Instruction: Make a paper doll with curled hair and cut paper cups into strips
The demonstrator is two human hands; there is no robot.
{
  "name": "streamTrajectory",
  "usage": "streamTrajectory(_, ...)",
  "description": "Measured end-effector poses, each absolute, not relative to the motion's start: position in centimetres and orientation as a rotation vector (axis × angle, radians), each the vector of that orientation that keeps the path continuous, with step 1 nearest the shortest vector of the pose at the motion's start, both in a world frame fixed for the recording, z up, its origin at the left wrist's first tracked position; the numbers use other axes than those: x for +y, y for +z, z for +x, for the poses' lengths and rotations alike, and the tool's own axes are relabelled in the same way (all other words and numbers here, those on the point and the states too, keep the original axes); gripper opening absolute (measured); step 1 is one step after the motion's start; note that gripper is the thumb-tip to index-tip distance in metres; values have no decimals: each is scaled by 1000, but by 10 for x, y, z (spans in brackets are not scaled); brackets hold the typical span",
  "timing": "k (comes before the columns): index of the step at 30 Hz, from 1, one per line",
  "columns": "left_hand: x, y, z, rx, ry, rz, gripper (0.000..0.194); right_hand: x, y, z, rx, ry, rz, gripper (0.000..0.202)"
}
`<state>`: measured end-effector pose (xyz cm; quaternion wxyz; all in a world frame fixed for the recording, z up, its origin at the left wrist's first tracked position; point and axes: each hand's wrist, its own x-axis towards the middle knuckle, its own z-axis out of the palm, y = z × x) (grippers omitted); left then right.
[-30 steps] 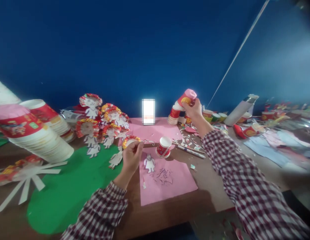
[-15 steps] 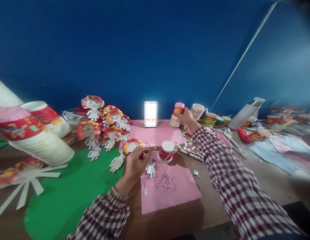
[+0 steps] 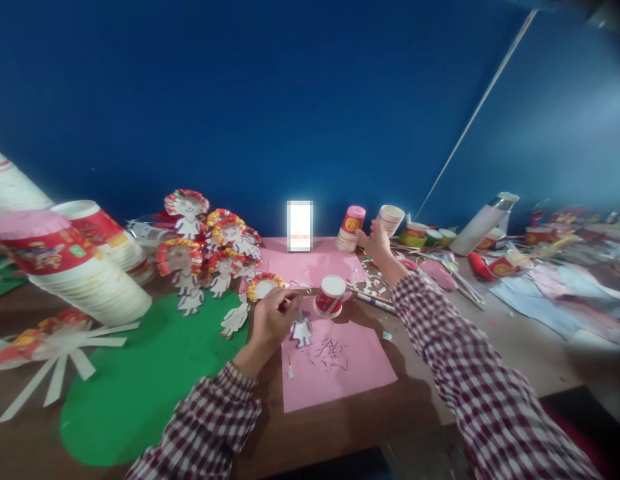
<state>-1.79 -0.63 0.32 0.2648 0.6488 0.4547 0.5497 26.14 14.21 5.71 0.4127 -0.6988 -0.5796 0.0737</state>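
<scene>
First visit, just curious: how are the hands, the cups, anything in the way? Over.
Right hand open near pink-topped cup stack and white cups, contact unclear. Left hand curled, grip unclear. Paper scraps nearby.

White, red-banded paper cups (image 3: 393,215): far, right of centre; tilted, lower part hidden. Inverted red paper-cup stack (image 3: 351,228), yellow emblem, pink top: just left, leaning slightly. White paper figure cutout (image 3: 303,335), dark-edged: flat, nearer, about centre, partly covered.
</scene>
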Motion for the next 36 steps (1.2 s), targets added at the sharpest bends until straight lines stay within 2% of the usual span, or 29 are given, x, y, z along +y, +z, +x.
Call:
streamTrajectory(2,-6,3,-17,1225,1512,1715,7,112,55,253,-1521,362,-1602,55)
streamTrajectory(6,-4,3,-17,1260,1548,1697,8,46,62,226,-1868,730,-1243,49)
streamTrajectory(9,-4,5,-18,1227,1583,1604,12,16,71,208,-2137,642,-1188,57)
streamTrajectory(11,-5,6,-19,1196,1610,1533,17,12,72,197,-2070,553,-1215,43)
streamTrajectory(12,-5,6,-19,1190,1618,1516,19,14,70,192,-1997,562,-1189,43)
streamTrajectory(16,-5,3,-18,1248,1579,1550,16,25,48,177,-1555,840,-1054,44)
streamTrajectory(21,-5,3,-16,1314,1460,1504,16,23,16,169,-1304,1153,-951,53)
streamTrajectory(26,-8,11,-17,1276,1553,1488,15,17,4,165,-1301,1269,-971,46)
streamTrajectory(29,-8,13,-17,1262,1636,1456,9,14,3,163,-1373,1262,-980,49)
streamTrajectory(36,-7,12,-19,1329,1677,1498,11,5,8,159,-1577,1203,-1007,53)
